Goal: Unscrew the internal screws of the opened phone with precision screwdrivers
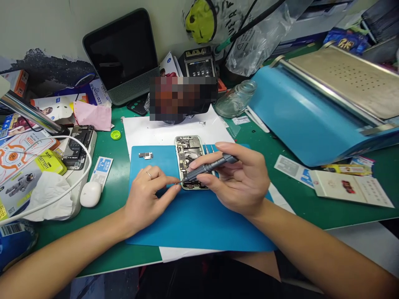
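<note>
An opened smartphone [182, 164] with its inner boards showing lies on the blue mat [199, 216]. My right hand [246, 178] is closed round a dark screwdriver [205, 167], held slanted over the phone, its tip pointing left past the phone's lower left edge. Right at that tip, the thumb and forefinger of my left hand [149, 195] are pinched together. Whatever is between them is too small to make out. A small metal phone part [146, 155] sits on the mat beyond my left hand. Thin tools [206, 148] lie by the phone, partly hidden by my right hand.
A dark tablet-like screen [121, 54] leans at the back. On the left are another opened phone [77, 147], a white earbud case [90, 194] and a white cable [89, 151]. Rightward stand a glass jar [236, 99], a blue heating-plate machine [280, 112] and a white box [352, 189].
</note>
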`<state>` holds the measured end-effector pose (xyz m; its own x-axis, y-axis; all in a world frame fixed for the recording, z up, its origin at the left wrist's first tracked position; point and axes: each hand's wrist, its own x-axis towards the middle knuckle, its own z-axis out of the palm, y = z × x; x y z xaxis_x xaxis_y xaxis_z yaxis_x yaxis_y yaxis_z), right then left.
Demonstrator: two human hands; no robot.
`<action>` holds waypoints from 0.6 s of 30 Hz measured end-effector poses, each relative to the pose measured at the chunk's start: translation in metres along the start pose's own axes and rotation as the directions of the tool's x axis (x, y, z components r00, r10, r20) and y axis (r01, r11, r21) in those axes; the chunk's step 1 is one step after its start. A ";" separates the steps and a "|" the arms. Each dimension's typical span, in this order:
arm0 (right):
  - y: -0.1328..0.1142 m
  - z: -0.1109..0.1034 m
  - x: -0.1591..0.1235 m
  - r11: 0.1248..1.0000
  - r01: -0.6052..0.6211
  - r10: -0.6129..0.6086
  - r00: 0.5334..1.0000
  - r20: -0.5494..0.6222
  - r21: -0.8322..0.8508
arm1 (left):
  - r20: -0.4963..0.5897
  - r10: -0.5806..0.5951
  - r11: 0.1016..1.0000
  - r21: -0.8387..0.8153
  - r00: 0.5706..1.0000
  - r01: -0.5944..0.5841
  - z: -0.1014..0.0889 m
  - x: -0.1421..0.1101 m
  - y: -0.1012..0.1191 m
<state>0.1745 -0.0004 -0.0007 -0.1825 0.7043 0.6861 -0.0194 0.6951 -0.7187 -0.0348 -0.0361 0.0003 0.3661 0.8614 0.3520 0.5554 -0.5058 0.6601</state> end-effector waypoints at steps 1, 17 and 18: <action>0.000 0.000 0.000 1.000 -0.004 0.004 1.000 0.001 -0.004 | -0.001 0.000 1.000 0.001 1.000 0.000 0.000 0.000 0.000; -0.003 -0.001 0.000 0.999 -0.020 0.020 1.000 -0.005 -0.025 | 0.025 -0.019 1.000 -0.006 0.999 0.019 -0.001 0.000 0.000; -0.003 -0.001 0.000 0.999 -0.014 0.014 1.000 0.002 -0.032 | 0.026 -0.017 1.000 -0.011 1.000 0.017 -0.001 0.000 0.000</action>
<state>0.1751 -0.0020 0.0015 -0.1848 0.7137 0.6756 0.0142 0.6894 -0.7243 -0.0355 -0.0357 0.0014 0.3760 0.8683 0.3235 0.5532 -0.4904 0.6734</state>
